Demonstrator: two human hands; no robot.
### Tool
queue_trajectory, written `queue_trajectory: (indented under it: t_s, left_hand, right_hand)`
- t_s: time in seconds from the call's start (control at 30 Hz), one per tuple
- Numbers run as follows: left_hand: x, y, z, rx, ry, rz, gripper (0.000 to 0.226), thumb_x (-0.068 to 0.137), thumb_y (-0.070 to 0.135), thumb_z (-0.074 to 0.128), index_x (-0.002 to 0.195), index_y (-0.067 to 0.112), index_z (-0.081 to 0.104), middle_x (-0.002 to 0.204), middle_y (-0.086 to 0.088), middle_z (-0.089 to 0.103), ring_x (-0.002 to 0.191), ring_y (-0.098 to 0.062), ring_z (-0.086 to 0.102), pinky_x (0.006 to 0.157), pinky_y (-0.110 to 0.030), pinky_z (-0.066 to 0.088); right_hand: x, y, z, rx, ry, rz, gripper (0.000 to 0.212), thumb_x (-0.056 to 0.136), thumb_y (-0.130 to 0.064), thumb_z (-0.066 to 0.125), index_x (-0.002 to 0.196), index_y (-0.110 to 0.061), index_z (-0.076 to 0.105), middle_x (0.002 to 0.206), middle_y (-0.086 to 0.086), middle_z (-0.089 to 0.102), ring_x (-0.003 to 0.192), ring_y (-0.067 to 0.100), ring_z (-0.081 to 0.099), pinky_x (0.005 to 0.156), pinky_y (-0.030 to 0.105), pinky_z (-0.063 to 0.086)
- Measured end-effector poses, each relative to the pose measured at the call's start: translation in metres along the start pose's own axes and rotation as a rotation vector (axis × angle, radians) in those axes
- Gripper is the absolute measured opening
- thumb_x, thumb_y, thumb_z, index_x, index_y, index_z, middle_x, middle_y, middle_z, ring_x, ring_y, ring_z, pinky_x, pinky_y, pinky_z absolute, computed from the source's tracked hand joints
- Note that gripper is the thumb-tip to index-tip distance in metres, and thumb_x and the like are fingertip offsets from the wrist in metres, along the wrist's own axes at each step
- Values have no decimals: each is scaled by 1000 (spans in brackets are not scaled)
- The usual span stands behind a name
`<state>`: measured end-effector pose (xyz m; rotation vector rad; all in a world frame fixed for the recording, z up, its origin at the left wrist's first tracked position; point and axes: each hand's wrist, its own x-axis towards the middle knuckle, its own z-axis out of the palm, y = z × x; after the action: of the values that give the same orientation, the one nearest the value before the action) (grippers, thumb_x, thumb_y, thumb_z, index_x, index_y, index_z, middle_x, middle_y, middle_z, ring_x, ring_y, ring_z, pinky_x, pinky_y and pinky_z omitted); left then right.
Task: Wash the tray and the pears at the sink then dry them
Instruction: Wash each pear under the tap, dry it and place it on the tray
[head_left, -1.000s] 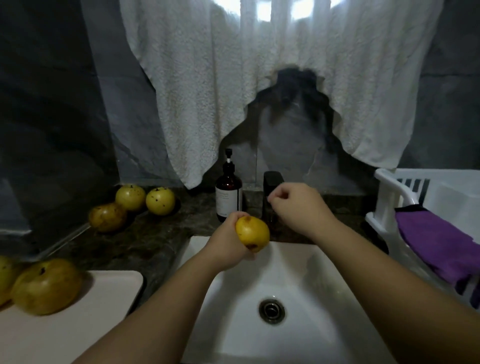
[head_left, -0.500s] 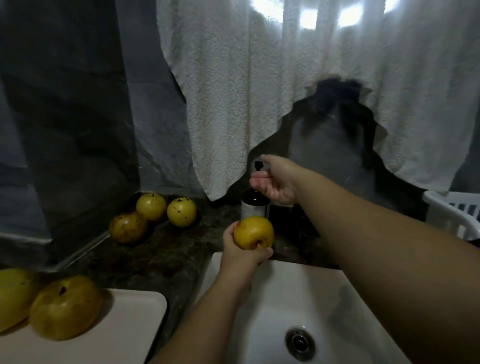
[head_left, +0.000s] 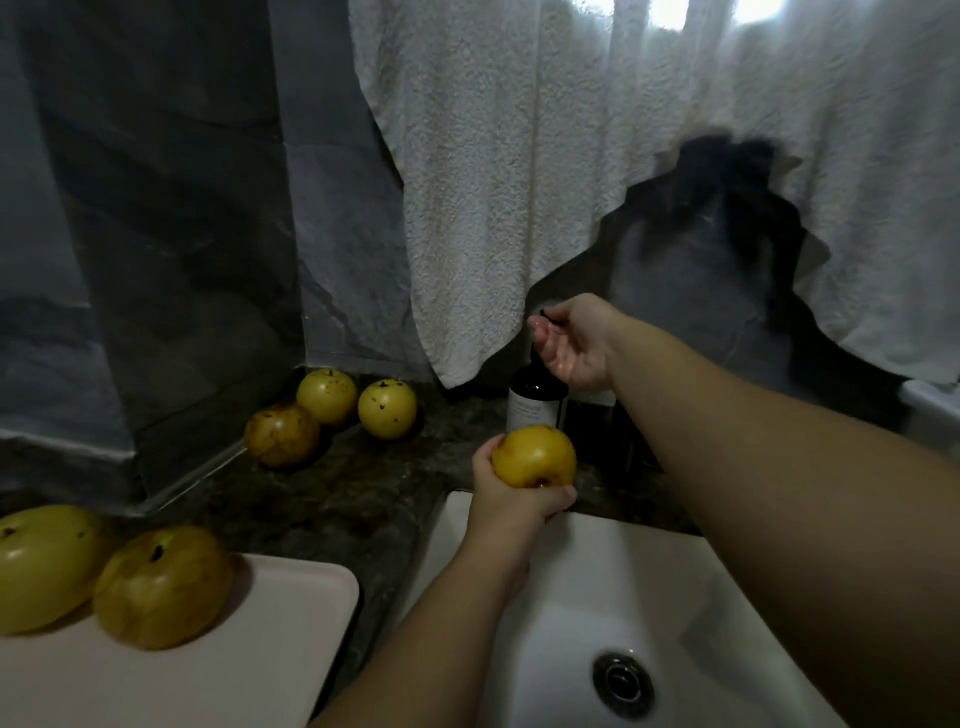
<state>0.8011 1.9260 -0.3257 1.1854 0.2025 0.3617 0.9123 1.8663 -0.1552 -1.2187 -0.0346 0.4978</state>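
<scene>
From the head view, the left hand gripped a pear above the sink rim while the right hand, fingers cupped around the soap bottle pump (soaping step, apparently), needed a downward press next.

My right hand covers the soap bottle's pump — I can't tell whether it's pressed. Left of the sink, one pear and the tray run off frame — the bottle's label is unreadable.
</scene>
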Motion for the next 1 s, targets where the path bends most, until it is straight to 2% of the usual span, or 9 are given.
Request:
queue_trajectory:
  t_s: [0.2,0.3,0.4,0.53,0.63,0.8,0.87,0.9,1.0]
  left_hand:
    - [-5,6,3,-74,-35,-28,92,50,12,86,128,42,47,125,-5,58,106,-28,68,79,-36,63]
    - [-9,14,4,-239,-43,-110,64,74,20,88,123,42,53,127,-6,57,108,-30,67,69,-32,62]
    - [-13,23,7,-352,-23,-205,27,98,33,67,123,36,58,133,-13,56,113,-35,64,63,-36,62]
    - [-16,23,7,-448,-2,-273,30,99,31,65,128,28,58,135,-20,56,112,-39,64,69,-42,63]
    - [-14,23,6,-536,37,-337,47,97,39,68,139,22,56,138,-23,58,117,-42,64,76,-48,63]
    - [-15,28,2,-630,50,-333,52,96,48,66,138,17,62,123,-18,73,112,-34,72,81,-44,63]
    - [-21,24,4,-534,6,-353,48,95,50,63,131,18,70,116,-11,77,110,-26,73,91,-39,60]
    - [-24,20,6,-471,-12,-360,46,95,49,63,129,19,72,115,-9,78,109,-24,74,88,-36,60]
    - [-32,13,15,-336,-22,-359,40,95,42,64,128,20,68,112,-13,76,96,-26,76,60,-34,60]
  right_hand:
    - [0,5,-1,-16,2,13,34,109,-20,37,84,-6,57,43,1,53,34,5,51,36,10,37]
    - [1,5,1,-51,12,-2,36,109,-21,38,83,-7,57,44,0,54,33,5,52,34,12,39]
    - [-3,4,4,-40,13,-18,38,110,-26,40,85,-4,59,47,2,59,35,6,57,35,15,45]
    - [-16,10,1,83,-35,-35,55,110,-39,38,93,8,62,80,20,71,60,25,72,44,28,57]
    - [-34,33,2,-212,-41,-122,48,111,-38,33,98,-3,64,98,14,71,85,23,70,62,30,61]
    - [-81,118,-30,-1220,-10,-739,40,109,-32,38,130,-14,66,133,7,65,126,19,57,106,30,42]
    - [-93,144,-47,-1304,-20,-766,46,109,-33,39,153,-18,44,158,0,41,146,11,33,119,22,21]
    - [-96,149,-52,-1297,4,-724,52,109,-37,40,157,-20,36,161,-2,35,148,11,28,118,22,18]
    - [-98,148,-61,-963,239,-424,57,105,-53,38,155,-25,37,150,5,47,129,21,50,107,35,41]
